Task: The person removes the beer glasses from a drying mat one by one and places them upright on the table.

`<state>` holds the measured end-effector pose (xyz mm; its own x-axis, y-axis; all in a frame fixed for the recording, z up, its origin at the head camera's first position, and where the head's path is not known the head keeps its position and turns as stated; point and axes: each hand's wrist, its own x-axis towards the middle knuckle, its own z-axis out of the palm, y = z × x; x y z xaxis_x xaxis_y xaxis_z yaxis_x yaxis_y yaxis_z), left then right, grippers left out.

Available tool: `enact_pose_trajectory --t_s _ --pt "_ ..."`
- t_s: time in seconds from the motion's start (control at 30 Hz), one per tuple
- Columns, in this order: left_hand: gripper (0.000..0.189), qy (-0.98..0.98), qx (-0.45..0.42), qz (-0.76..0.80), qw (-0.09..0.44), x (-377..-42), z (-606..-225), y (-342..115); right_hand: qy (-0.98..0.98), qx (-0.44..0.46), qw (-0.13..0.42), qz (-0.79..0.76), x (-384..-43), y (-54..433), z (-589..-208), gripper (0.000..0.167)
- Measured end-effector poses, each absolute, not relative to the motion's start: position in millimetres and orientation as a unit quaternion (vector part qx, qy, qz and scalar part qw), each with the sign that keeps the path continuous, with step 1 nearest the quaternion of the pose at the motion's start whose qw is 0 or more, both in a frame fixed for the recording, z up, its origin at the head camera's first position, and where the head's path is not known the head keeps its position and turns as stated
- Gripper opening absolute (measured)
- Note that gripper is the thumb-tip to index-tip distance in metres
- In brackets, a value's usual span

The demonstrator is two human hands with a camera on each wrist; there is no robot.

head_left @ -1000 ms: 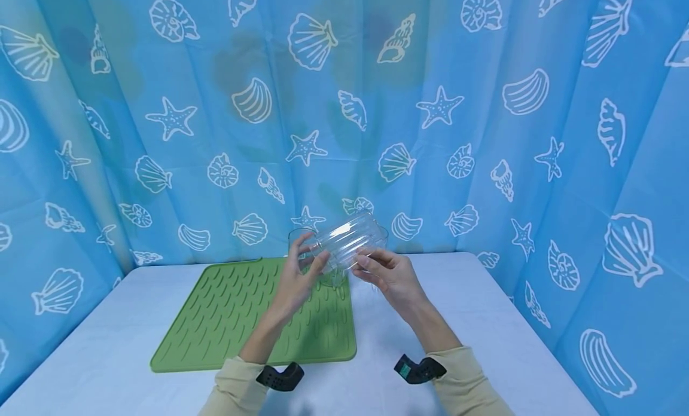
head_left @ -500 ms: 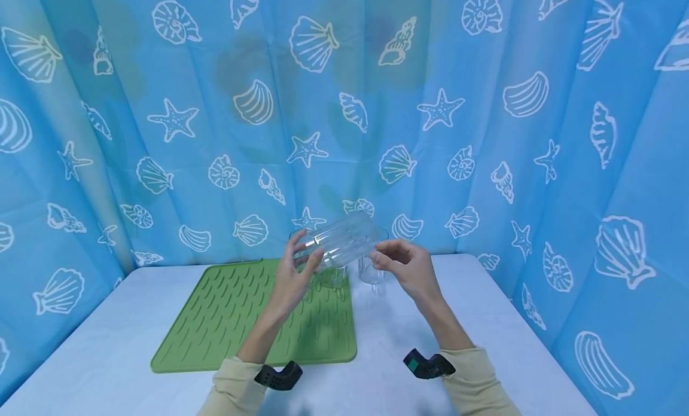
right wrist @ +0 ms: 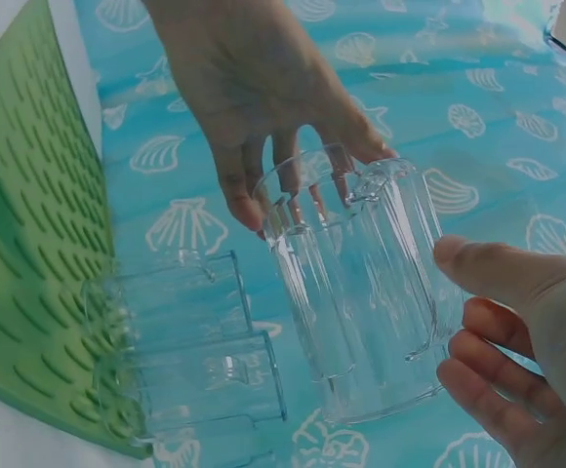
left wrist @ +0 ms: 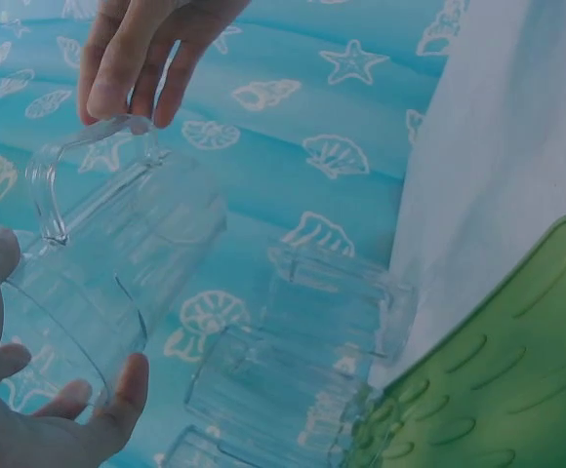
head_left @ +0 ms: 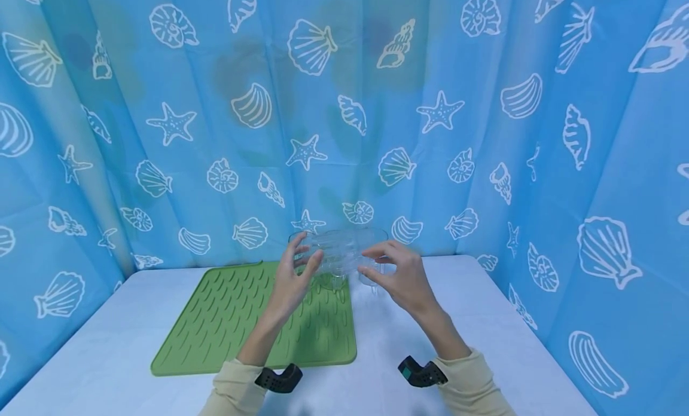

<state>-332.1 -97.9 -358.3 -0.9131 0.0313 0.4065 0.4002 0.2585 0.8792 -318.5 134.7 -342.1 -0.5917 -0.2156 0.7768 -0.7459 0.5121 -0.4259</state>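
My left hand (head_left: pixel 293 278) grips a clear glass mug (head_left: pixel 339 251) by its rim end, thumb on the near side and fingers on the far side. The mug is held on its side, in the air above the far right part of the green mat (head_left: pixel 231 320). In the left wrist view its handle (left wrist: pixel 49 195) faces up and out. My right hand (head_left: pixel 401 272) is at the mug's other end, its thumb and fingers spread apart. Its fingertips (left wrist: pixel 112 97) come right up to the handle there.
Several more clear glass mugs (right wrist: pixel 205 380) stand in a row behind the held one, at the mat's far right corner and on the white table (head_left: pixel 420 320) beside it. A blue shell-print curtain (head_left: pixel 344 105) closes off the back and sides.
The mug has turned from a steep slant to nearly level in my left hand. My right hand came off it, moved right, and is back close to its end.
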Motion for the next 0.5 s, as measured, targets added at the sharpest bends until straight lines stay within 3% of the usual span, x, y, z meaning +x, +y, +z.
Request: enact_pose_trajectory --t_s 0.5 --pt "0.063 -0.794 -0.137 -0.566 0.177 -328.7 -360.6 -95.7 -0.818 0.377 0.324 0.290 -310.7 124.0 -347.2 0.025"
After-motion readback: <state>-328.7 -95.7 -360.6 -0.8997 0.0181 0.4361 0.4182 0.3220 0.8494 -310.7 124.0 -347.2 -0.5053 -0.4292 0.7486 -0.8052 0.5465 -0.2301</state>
